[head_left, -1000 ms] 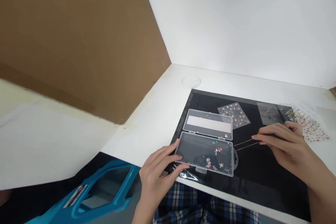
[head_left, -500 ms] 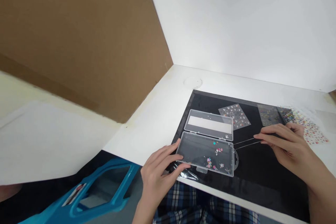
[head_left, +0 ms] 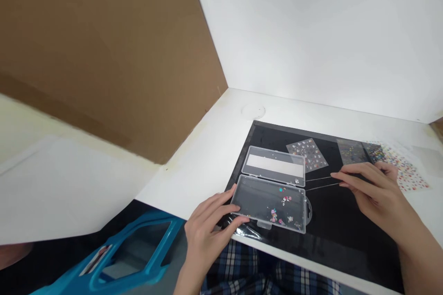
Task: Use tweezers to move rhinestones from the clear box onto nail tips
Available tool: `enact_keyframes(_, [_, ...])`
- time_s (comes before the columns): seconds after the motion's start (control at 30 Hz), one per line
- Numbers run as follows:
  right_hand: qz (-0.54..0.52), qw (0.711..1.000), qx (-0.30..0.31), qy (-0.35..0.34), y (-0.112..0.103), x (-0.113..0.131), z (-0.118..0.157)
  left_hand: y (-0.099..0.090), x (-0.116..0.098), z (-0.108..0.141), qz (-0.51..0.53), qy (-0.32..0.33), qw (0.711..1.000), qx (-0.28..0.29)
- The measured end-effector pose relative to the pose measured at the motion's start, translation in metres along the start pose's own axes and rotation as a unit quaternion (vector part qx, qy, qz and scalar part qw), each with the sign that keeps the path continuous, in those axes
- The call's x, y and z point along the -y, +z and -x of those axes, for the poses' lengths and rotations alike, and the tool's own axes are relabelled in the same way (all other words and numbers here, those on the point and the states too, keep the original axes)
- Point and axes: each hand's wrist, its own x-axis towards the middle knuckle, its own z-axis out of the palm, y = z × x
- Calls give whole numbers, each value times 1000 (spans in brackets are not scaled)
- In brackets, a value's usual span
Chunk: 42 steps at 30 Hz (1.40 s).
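Brown cardboard panel (head_left: 104, 55), slanted, far off to the left of the left hand, over a white desktop (head_left: 194, 166). Low and just left of the same hand, below the desk edge, a teal plastic carrier (head_left: 134, 253). Left hand (head_left: 207, 235) clamped on the left end of an open clear plastic box (head_left: 270, 205), fingers along the end wall, thumb at the near edge. Directly below that hand's right side, past the desk edge, plaid trousers (head_left: 263, 272). Box lying flat on a black mat (head_left: 332, 249), between the two hands but touching only the left one. Hinged lid (head_left: 273, 166) open flat, farther out from the hands than the base, a white strip inside. Tiny nail gems (head_left: 285, 200) in pink, teal and white scattered across the base, most toward its right half. Right hand (head_left: 377, 198) well apart from the left, pinching long thin tweezers (head_left: 321, 178), tips aimed left and ending just beside the box's right end, outside it. Ahead of the right hand's fingers, on the mat, two clear sticker sheets (head_left: 307, 154) (head_left: 351, 152), the nearer to the fingers glittering. Just past those fingertips and partly under them, a dark sticker sheet (head_left: 374, 151). Right of the right hand, on the desktop, a sheet of red-and-white nail stickers (head_left: 406, 173).
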Motion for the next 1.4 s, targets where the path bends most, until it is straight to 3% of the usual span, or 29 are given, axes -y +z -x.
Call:
enact_keyframes(0.37, [71, 995, -76, 3, 33, -8, 3, 1, 4, 3, -29, 44, 999, -12])
enact_keyframes(0.67, [68, 990, -116, 37, 47, -20, 9, -2, 7, 4, -58, 45, 997, -17])
enact_keyframes(0.83, [62, 993, -100, 24, 52, -17, 8, 3, 1, 9, -13, 87, 996, 31])
enact_keyframes(1.03, [49, 995, -80, 20, 50, -17, 7, 24, -13, 15, -13, 150, 987, 64])
enact_keyframes(1.17, [52, 994, -95, 32, 45, -23, 8, 30, -21, 23, -14, 126, 987, 94])
enact_keyframes(1.27, [56, 991, -112, 43, 45, -28, 10, 21, -19, 7, 4, 93, 987, 134])
enact_keyframes(1.4, [61, 989, -125, 47, 48, -30, 11, 22, 0, -65, 22, 75, 978, 192])
